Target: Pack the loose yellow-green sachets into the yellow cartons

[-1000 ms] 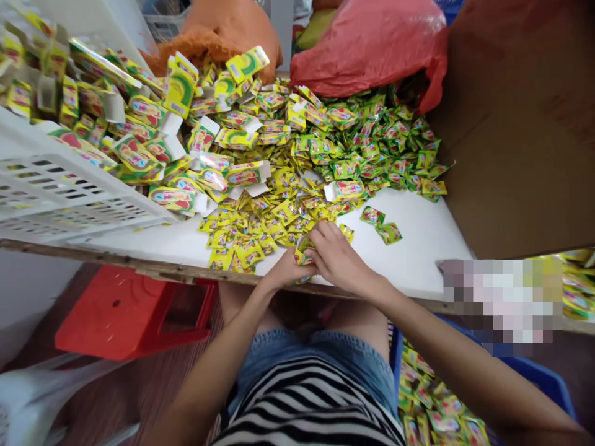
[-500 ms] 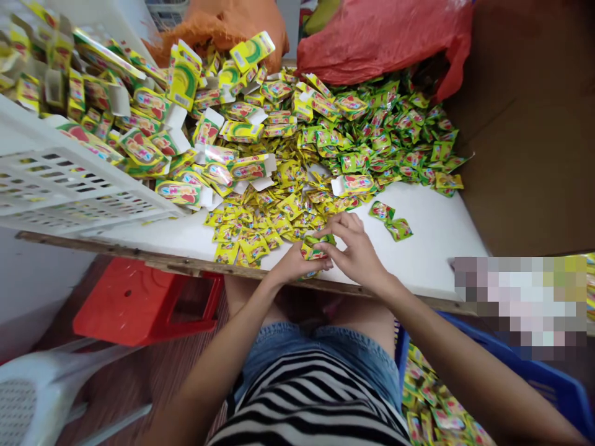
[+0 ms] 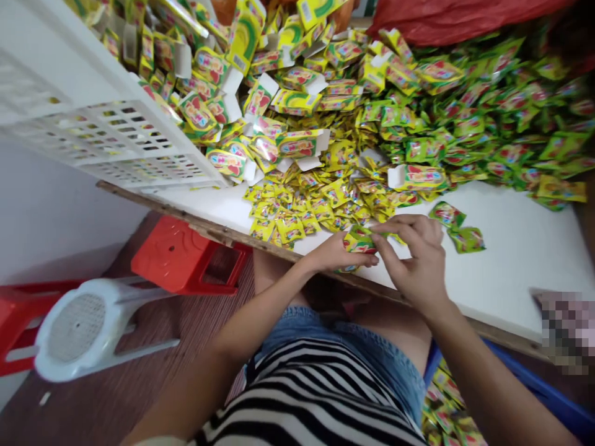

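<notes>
Near the table's front edge, my left hand [image 3: 328, 253] is closed around a small green and yellow candy packet [image 3: 357, 240] with red printing. Another bit of printed wrapper shows below its fingers. My right hand [image 3: 416, 257] pinches at the packet's right side, thumb and forefinger drawn together there. Two loose green candy packets [image 3: 466, 240] lie on the white table top just right of that hand. Beyond both hands spreads a heap of small yellow packets [image 3: 290, 226]. One open printed box [image 3: 421, 178] lies on its side at the heap's edge.
Open printed boxes [image 3: 297, 102] pile up behind, spilling from a white slatted crate [image 3: 139, 133]. Green packets [image 3: 469, 127] are heaped at right under a red bag [image 3: 460, 21]. Stools, one red [image 3: 174, 254] and one pale [image 3: 77, 328], stand at left. A blue crate [image 3: 534, 384] is low right.
The view has swung left and closer, so the table and heaps appear farther right. Both hands stay together at the candy packet, with little visible change in grip.
</notes>
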Action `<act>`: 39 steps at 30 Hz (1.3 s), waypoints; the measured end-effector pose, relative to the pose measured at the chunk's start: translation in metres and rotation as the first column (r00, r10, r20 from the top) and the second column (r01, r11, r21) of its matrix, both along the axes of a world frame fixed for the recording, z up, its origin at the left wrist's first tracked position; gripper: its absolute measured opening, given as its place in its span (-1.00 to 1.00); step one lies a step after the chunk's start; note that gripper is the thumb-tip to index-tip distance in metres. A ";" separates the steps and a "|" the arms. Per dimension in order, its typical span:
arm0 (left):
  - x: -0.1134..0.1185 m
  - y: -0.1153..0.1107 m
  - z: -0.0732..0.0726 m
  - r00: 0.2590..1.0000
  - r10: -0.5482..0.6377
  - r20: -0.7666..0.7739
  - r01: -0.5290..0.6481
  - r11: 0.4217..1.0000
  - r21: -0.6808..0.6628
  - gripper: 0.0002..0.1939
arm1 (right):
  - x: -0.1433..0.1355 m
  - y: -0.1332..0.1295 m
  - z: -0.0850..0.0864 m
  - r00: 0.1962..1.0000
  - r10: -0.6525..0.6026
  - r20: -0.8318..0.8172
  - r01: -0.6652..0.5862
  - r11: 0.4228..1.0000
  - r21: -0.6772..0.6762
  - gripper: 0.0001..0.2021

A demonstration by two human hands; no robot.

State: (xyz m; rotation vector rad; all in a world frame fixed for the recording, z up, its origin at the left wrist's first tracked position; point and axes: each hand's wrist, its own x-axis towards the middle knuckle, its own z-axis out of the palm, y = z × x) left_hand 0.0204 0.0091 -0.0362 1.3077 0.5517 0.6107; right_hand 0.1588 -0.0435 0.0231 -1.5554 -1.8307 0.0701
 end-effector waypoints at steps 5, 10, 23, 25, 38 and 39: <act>-0.002 -0.001 0.000 0.996 -0.033 0.078 0.033 0.999 -0.001 -0.75 | 0.003 -0.008 -0.002 0.995 0.060 0.079 -0.061 0.998 0.007 -0.89; -0.005 -0.002 0.007 0.999 0.036 -0.002 -0.036 0.999 0.026 -0.77 | 0.002 -0.009 -0.008 0.990 0.074 0.122 -0.068 0.996 -0.052 -0.86; -0.006 -0.019 0.013 0.882 0.469 0.046 -0.472 0.877 0.095 -0.64 | -0.002 -0.009 -0.043 0.686 -0.156 -0.711 -0.008 0.975 -0.221 -0.74; -0.008 -0.018 0.013 0.899 0.437 -0.005 -0.428 0.884 0.188 -0.79 | -0.006 -0.010 -0.046 0.710 -0.147 -0.688 -0.047 0.966 -0.255 -0.78; -0.014 -0.015 0.014 0.888 0.445 0.114 -0.459 0.847 0.269 -0.87 | -0.005 -0.004 -0.044 0.856 0.040 -0.516 -0.140 0.978 -0.156 -0.80; -0.015 -0.016 0.016 0.883 0.458 0.106 -0.467 0.830 0.306 -0.87 | -0.006 -0.005 -0.042 0.866 0.060 -0.496 -0.154 0.977 -0.151 -0.80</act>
